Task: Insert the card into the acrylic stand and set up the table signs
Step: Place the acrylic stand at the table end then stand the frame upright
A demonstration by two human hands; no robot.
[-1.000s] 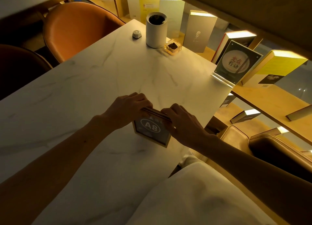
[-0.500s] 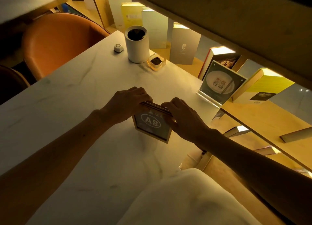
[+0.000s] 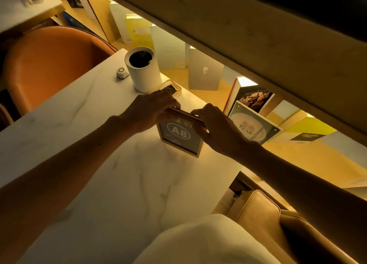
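Note:
A small table sign (image 3: 179, 139) with a light frame and a dark card reading "A8" stands upright on the white marble table (image 3: 99, 164). My left hand (image 3: 151, 111) grips its top left edge and my right hand (image 3: 216, 129) grips its top right edge. Thin card edges show along the top between my fingers. A second acrylic stand (image 3: 254, 125) with a round printed picture leans at the table's right edge, just behind my right hand.
A white cylinder holder (image 3: 143, 69), a small round call button (image 3: 122, 72) and a clear dish (image 3: 171, 88) sit at the table's far end. An orange chair (image 3: 51, 65) stands at left, a tan seat (image 3: 278, 224) at lower right, books on the shelf (image 3: 204, 71) beyond.
Both hands have carried the A8 sign farther across the table toward the white cylinder and the dish. The camera tilted up and forward.

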